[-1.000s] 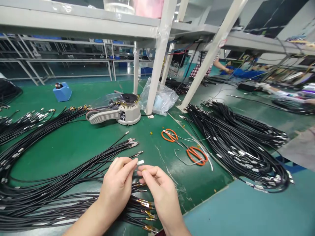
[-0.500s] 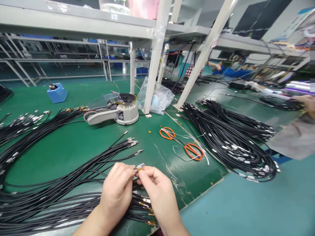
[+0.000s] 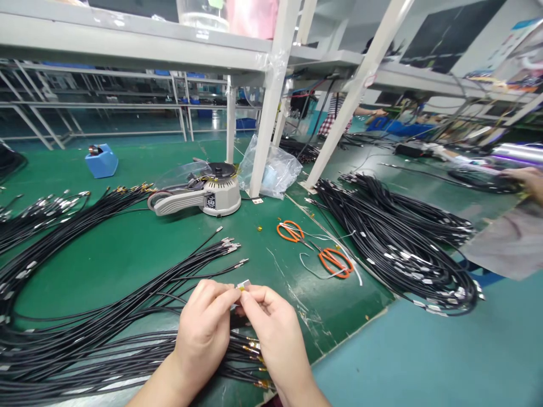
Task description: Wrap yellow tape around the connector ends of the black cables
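My left hand [image 3: 206, 328] and my right hand [image 3: 278, 333] meet fingertip to fingertip above the green table. Both pinch a small silver cable connector [image 3: 243, 283] with a bit of yellow tape on it. My fingers hide most of the cable behind the connector. Beneath my hands runs a bundle of black cables [image 3: 139, 345], whose taped amber ends [image 3: 254, 351] show between my wrists. Another bundle, with bare silver connectors [image 3: 229, 245], lies just beyond my left hand.
A round grey tape dispenser [image 3: 220, 195] stands behind, beside a shelf post [image 3: 270, 107] and a clear plastic bag [image 3: 282, 169]. Orange-handled scissors [image 3: 335, 263] lie right of centre. Coiled black cables [image 3: 407, 249] hang over the right edge. A co-worker's hand [image 3: 528, 178] is at far right.
My left fingertips have moved right and closed over the yellow tape on the connector, against my right fingers. The camera view has shifted slightly.
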`<state>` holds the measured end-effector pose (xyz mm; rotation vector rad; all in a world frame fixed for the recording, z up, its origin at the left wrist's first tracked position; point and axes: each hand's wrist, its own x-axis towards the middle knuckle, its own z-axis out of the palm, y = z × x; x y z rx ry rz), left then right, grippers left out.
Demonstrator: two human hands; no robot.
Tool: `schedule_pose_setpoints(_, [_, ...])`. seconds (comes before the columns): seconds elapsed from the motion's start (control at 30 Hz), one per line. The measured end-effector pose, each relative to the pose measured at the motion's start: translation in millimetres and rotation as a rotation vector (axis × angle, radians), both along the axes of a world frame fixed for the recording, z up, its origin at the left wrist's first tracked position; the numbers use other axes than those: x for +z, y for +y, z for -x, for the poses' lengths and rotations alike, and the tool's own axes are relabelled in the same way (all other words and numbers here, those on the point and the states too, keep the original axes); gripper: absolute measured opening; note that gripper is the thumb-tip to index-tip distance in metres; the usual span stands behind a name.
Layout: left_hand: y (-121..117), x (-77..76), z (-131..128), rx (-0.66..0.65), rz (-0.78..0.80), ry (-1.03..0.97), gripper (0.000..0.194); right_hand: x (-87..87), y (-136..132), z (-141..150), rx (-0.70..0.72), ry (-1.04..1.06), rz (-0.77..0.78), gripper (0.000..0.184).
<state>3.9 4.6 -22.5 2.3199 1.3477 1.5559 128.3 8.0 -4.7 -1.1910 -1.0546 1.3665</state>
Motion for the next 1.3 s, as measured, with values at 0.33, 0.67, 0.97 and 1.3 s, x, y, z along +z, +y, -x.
schedule_pose_setpoints(0.33, [0, -2.3, 1, -0.007, 0.003, -0.025, 0.032, 1.7, 1, 1, 0.012, -0.019, 0.012, 0.024])
schedule_pose_setpoints(0.67, [-1, -5.6, -1, 0.041, 0.014, -0.007, 0.028, -0.3, 1, 2, 0.015, -0.038, 0.002, 0.022])
schedule_pose_setpoints(0.97, [-1, -5.1, 1, 0.114, 0.163, -0.062, 0.013, -13.5, -7, 2, 0.045, 0.314, 0.146, 0.033])
schedule_pose_setpoints(1.3, [-3, -5.5, -1, 0.146, 0.122, -0.029, 0.012, -9.3, -13, -4, -0.056, 0.279, 0.138, 0.042])
